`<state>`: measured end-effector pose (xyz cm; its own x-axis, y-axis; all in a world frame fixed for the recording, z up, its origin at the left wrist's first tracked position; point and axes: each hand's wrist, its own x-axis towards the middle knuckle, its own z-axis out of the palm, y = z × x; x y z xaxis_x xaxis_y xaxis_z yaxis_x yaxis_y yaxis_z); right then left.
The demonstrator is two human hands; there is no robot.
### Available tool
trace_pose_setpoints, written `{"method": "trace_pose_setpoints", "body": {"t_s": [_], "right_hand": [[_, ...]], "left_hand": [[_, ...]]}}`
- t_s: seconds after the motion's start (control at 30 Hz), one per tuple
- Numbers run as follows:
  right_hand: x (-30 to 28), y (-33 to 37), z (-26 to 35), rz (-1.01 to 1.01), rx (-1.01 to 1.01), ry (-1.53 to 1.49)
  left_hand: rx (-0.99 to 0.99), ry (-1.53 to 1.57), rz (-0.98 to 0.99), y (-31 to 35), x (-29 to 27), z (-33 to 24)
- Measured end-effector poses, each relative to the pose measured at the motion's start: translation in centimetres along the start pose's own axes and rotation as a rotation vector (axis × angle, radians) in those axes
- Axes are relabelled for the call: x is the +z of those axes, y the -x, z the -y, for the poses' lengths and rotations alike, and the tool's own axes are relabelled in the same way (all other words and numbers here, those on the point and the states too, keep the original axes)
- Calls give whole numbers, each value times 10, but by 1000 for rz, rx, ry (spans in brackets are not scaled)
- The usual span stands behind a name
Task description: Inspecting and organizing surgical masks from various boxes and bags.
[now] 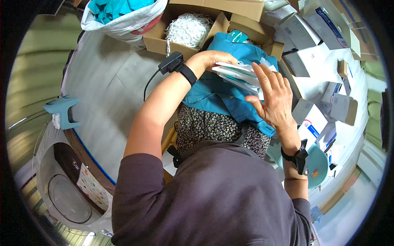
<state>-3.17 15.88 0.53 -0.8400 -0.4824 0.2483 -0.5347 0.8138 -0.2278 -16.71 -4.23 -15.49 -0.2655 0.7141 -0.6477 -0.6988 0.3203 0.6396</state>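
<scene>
My left hand (213, 60) is closed on the near-left end of a stack of thin, flat white pieces (240, 76) with some teal between them; their exact kind is unclear. My right hand (274, 96) is raised at the stack's right end, fingers stretched and thumb apart. Whether its fingers touch the stack I cannot tell. Beneath both hands a teal cloth (209, 96) covers my lap, over patterned black-and-white trousers (205, 127).
Ahead stands a cardboard box (158, 41) with a heap of white cords (189, 30). Left of it is a white sack (123, 30) of teal fabric. Several white cartons (310, 63) lie at the right, near a pale green stool (318, 164). A blue-grey stool (61, 108) stands far left.
</scene>
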Motion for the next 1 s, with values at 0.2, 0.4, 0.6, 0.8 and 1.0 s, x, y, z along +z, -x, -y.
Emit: {"method": "trace_pose_setpoints", "body": {"t_s": [0.2, 0.4, 0.6, 0.8, 1.0], "right_hand": [[-8, -6, -11, 182, 57, 51], [-10, 0, -14, 176, 392, -355], [-2, 2, -29, 41, 460, -387], [-3, 3, -14, 118, 234, -249], [-1, -1, 4, 157, 277, -48]], "left_hand": [[39, -45, -13, -7, -6, -4], [35, 47, -36, -36, -21, 11], [9, 119, -120, -24, -10, 1], [79, 256, -226, -15, -1, 2], [94, 435, -124, -37, -11, 10]]}}
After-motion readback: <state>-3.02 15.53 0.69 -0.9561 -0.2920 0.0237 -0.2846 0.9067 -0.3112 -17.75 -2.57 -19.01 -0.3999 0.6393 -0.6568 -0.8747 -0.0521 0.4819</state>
